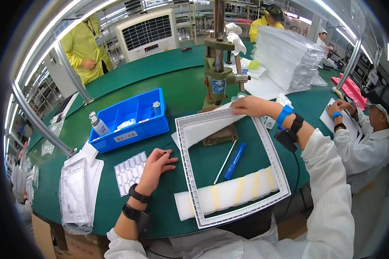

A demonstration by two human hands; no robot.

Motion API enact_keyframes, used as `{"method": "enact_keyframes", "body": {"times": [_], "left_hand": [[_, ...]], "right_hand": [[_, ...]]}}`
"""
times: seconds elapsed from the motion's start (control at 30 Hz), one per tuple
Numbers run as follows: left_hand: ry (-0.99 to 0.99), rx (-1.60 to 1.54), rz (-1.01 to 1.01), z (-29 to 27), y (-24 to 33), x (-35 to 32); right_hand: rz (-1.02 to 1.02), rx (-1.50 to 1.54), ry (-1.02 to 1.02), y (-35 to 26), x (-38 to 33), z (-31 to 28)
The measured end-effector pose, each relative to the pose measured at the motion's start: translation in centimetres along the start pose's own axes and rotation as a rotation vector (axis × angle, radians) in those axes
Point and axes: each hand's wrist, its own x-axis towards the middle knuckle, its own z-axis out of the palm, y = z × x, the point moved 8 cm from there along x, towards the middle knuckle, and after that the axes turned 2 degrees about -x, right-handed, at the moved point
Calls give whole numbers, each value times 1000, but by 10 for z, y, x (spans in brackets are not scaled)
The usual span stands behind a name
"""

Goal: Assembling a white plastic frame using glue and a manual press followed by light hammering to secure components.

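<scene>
Head view: right hand (pixel 253 105) fingers grip white frame (pixel 229 166); left hand (pixel 156 164) fingers curl loosely on table (pixel 168 86).

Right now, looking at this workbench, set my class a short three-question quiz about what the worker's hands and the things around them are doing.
1. True or false: the right hand rests on the top edge of the white frame.
2. What colour is the bin behind the left hand?
3. Which lies inside the frame: A) a blue pen, B) a spray bottle, C) a glove?

Key:
1. True
2. Blue
3. A
</scene>
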Motion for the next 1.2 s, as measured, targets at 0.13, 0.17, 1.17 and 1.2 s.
{"method": "enact_keyframes", "body": {"times": [0.13, 0.17, 1.17, 1.2], "left_hand": [[-12, -114, -11, 13, 1, 23], [-15, -115, -13, 16, -2, 31], [216, 73, 202, -14, 7, 88], [221, 74, 202, -18, 7, 88]], "right_hand": [[-123, -120, 215, 3, -6, 8], [-120, -121, 215, 6, -9, 11], [69, -137, 90, -16, 9, 14], [80, -145, 74, -17, 9, 13]]}}
